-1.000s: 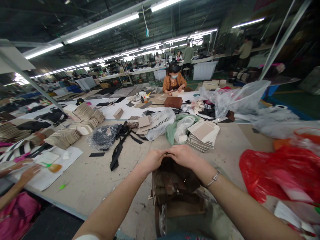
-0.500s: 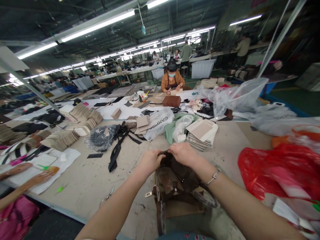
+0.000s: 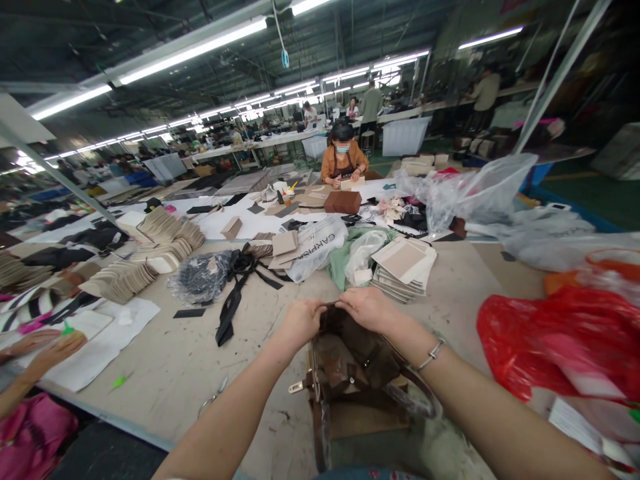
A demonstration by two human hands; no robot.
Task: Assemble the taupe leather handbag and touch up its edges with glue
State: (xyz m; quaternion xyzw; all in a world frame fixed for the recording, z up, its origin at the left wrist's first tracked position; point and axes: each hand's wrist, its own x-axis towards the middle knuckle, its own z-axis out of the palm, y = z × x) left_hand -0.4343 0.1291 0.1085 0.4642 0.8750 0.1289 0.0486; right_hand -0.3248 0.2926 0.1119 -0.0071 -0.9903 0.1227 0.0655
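Observation:
A brown handbag (image 3: 345,377) stands on the table in front of me, its mouth facing me and its dark lining showing. Along its far top edge, my left hand (image 3: 304,320) pinches the rim with thumb and fingers. Close beside it, my right hand (image 3: 367,308) grips the same rim, fingertips almost meeting the left ones. A metal clasp piece (image 3: 296,387) sticks out at the bag's left side. Its strap, partly wrapped in clear plastic (image 3: 413,400), curves near my right forearm. The fingers' undersides are hidden behind the rim.
Scissors (image 3: 214,397) lie left of my left forearm. Beyond the bag are stacked beige panels (image 3: 404,261), a printed plastic bag (image 3: 320,247) and black straps (image 3: 235,300). A red plastic bag (image 3: 565,340) lies right. A co-worker's hands (image 3: 55,353) work at left; another person (image 3: 344,160) sits opposite.
My hands stay on the bag's rim with barely any shift. The co-worker's hands at left have moved further left with the green-tipped item.

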